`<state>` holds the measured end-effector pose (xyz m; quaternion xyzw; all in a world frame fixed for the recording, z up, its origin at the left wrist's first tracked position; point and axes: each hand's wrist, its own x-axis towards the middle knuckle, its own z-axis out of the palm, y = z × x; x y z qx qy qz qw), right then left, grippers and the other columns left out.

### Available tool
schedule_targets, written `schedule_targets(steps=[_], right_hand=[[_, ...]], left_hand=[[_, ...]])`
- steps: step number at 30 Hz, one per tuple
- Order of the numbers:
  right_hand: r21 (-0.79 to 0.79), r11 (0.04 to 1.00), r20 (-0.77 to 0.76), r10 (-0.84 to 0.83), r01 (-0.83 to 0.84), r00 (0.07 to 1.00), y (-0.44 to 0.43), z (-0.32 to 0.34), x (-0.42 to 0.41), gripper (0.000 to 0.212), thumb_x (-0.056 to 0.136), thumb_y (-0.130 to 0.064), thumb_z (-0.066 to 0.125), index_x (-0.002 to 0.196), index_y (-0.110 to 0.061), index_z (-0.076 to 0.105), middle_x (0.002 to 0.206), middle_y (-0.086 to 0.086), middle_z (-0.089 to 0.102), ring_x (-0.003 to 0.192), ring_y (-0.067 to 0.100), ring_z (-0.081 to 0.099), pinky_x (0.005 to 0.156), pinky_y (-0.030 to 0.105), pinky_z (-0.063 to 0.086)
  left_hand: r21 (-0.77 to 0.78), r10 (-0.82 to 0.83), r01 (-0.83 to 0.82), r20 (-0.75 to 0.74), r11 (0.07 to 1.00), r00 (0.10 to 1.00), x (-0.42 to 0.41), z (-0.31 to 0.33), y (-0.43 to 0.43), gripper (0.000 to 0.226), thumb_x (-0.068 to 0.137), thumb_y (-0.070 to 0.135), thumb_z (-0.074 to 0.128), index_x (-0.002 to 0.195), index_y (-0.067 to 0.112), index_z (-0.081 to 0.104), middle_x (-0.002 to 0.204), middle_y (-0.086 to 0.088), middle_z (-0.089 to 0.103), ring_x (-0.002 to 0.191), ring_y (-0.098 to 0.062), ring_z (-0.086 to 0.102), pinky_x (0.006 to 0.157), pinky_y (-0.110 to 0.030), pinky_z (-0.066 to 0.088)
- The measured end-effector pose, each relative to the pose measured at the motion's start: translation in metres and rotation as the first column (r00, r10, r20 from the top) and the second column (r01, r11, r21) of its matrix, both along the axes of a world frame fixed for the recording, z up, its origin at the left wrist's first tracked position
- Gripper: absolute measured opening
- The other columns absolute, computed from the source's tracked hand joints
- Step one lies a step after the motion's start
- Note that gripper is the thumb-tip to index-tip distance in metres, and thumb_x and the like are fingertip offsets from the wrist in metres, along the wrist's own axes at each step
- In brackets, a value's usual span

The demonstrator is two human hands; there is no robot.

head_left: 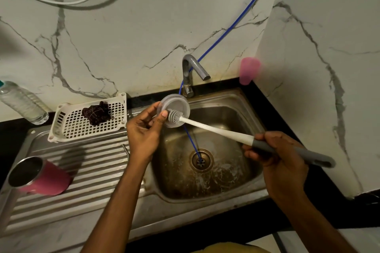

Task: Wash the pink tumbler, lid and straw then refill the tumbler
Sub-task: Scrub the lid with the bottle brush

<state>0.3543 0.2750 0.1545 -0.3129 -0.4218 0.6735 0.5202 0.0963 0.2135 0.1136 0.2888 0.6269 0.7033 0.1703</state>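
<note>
- Head view: one round translucent plastic lid [173,112], over the steel sink [236,121], pinched at its rim by left hand [144,129].
- One white-shafted, grey-handled bristle brush [216,129], head against lid, handle gripped in curled right hand [273,150].
- One pink steel-lined tumbler [39,176], uncapped, on ribbed drainboard [92,170].

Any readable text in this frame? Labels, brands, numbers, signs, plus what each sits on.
No readable text anywhere in the head view.
pink tumbler: plain side, no print shows.
lid: no marking legible.
brush: shaft and handle plain.
clear bottle: no label on the side that shows.
pink cup: blurred, nothing to read.
</note>
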Motion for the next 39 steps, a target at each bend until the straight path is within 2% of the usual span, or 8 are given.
schedule_targets(steps=[4, 8, 14, 19, 23, 31, 34, 39], right_hand=[[0.254, 0.953, 0.154, 0.130, -0.167, 0.979, 0.006, 0.000, 0.004, 0.022, 0.077, -0.045, 0.077, 0.075, -0.023, 0.079, 0.073, 0.007, 0.074, 0.064, 0.028, 0.072, 0.057, 0.026, 0.059], [0.431, 0.815, 0.358, 0.240, -0.388, 0.902, 0.034, 0.011, 0.017, 0.012, 0.085, -0.015, 0.066, 0.081, -0.014, 0.078, 0.075, 0.009, 0.073, 0.065, 0.028, 0.070, 0.059, 0.030, 0.058], [0.668, 0.225, 0.718, 0.053, -0.709, 0.694, 0.065, 0.049, 0.016, 0.009, 0.090, -0.005, 0.068, 0.094, -0.004, 0.076, 0.092, 0.000, 0.073, 0.083, 0.011, 0.071, 0.069, 0.028, 0.056], [0.633, -0.233, 0.688, -0.266, -0.738, 0.675, 0.057, 0.063, 0.014, 0.016, 0.095, -0.024, 0.069, 0.100, -0.012, 0.079, 0.102, 0.003, 0.074, 0.087, 0.014, 0.069, 0.070, 0.028, 0.056], [0.606, -0.435, 0.599, -0.302, -0.666, 0.742, 0.054, 0.069, 0.009, 0.018, 0.094, -0.022, 0.072, 0.101, -0.008, 0.080, 0.098, 0.010, 0.075, 0.084, 0.021, 0.072, 0.063, 0.030, 0.058], [0.583, -0.492, 0.574, -0.313, -0.647, 0.756, 0.065, 0.073, -0.005, 0.020, 0.097, -0.020, 0.067, 0.100, -0.006, 0.080, 0.097, 0.012, 0.076, 0.081, 0.023, 0.072, 0.062, 0.031, 0.059], [0.635, -0.408, 0.579, -0.312, -0.657, 0.753, 0.066, 0.066, -0.007, 0.014, 0.091, -0.016, 0.074, 0.095, -0.005, 0.080, 0.088, 0.009, 0.075, 0.069, 0.021, 0.068, 0.056, 0.033, 0.055], [0.733, -0.213, 0.591, -0.270, -0.646, 0.760, 0.060, 0.056, -0.009, 0.011, 0.088, -0.015, 0.072, 0.089, -0.008, 0.080, 0.081, 0.003, 0.074, 0.067, 0.013, 0.066, 0.065, 0.023, 0.052]], left_hand=[[-0.004, 0.035, -0.035, 0.037, 0.999, 0.999, -0.008, 0.003, -0.003, 0.039, 0.082, 0.011, 0.075, 0.120, 0.006, 0.068, 0.111, -0.009, 0.075, 0.107, -0.026, 0.072, 0.097, -0.057, 0.054], [-0.097, 0.041, -0.045, -0.046, 0.994, 0.998, -0.014, 0.001, -0.008, 0.029, 0.086, 0.010, 0.076, 0.114, 0.015, 0.071, 0.107, -0.008, 0.076, 0.102, -0.024, 0.073, 0.093, -0.053, 0.057], [-0.172, 0.051, -0.071, -0.116, 0.983, 0.992, -0.013, 0.000, -0.008, 0.027, 0.086, 0.015, 0.078, 0.112, 0.017, 0.072, 0.104, -0.002, 0.076, 0.099, -0.014, 0.074, 0.088, -0.045, 0.061], [-0.210, 0.041, -0.051, -0.053, 0.976, 0.998, -0.017, -0.001, -0.007, 0.024, 0.087, 0.021, 0.077, 0.111, 0.019, 0.074, 0.105, -0.004, 0.077, 0.099, -0.017, 0.074, 0.086, -0.051, 0.061], [-0.233, 0.036, -0.046, -0.048, 0.971, 0.998, -0.019, -0.003, -0.007, 0.026, 0.086, 0.023, 0.078, 0.111, 0.014, 0.076, 0.103, -0.003, 0.078, 0.097, -0.019, 0.075, 0.085, -0.054, 0.060], [-0.219, 0.065, -0.065, -0.008, 0.974, 0.998, -0.019, 0.006, -0.007, 0.029, 0.085, 0.022, 0.079, 0.111, 0.010, 0.075, 0.102, -0.006, 0.077, 0.096, -0.019, 0.075, 0.086, -0.053, 0.060], [-0.180, 0.086, -0.091, -0.032, 0.979, 0.996, -0.018, 0.008, -0.007, 0.023, 0.086, 0.019, 0.078, 0.109, 0.016, 0.074, 0.101, -0.005, 0.077, 0.096, -0.018, 0.075, 0.086, -0.051, 0.061], [-0.088, 0.160, -0.165, -0.066, 0.982, 0.985, -0.012, 0.012, 0.001, 0.019, 0.088, 0.014, 0.077, 0.102, 0.026, 0.072, 0.096, 0.001, 0.076, 0.092, -0.018, 0.075, 0.085, -0.043, 0.062]])
